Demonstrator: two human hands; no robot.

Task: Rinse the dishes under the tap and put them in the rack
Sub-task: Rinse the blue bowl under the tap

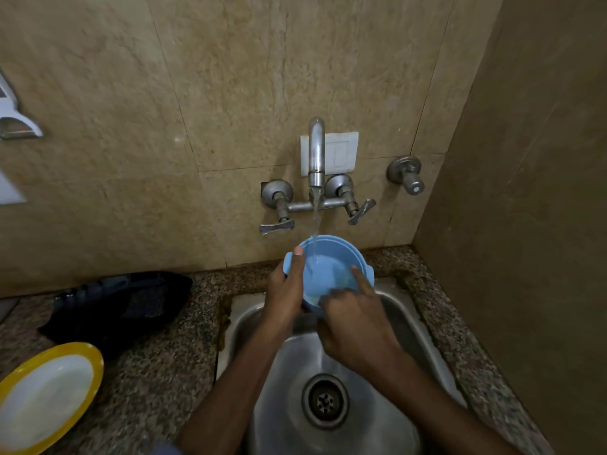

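- A person rinses a blue plastic bowl (pixel 341 251) under the running wall tap (pixel 316 152), holding it above the back of the steel sink (pixel 289 421); the stream of water (pixel 315 218) falls straight into its hollow.
- The left grip (pixel 285 287) clasps the bowl by its left side, thumb (pixel 297 261) laid up along the rim, and tilts the opening toward the camera.
- The right grip (pixel 354 326) reaches over the near rim, index finger (pixel 361 280) stretched out inside the bowl as if rubbing the wall. Its other fingers are blurred, so it cannot be told whether they close on the rim.
- A yellow-rimmed white plate (pixel 46 395) lies face up on the granite tabletop (pixel 157 389) to the left, well apart from the sink, near a crumpled dark cloth (pixel 121 307). Whether it is rinsed cannot be judged from here.
- No rack appears in view, and nothing lies in the basin around the drain (pixel 325 401).
- Judged from this, the task is at an early or middle stage: one bowl is mid-rinse and not yet racked, and at least the plate may wait its turn.
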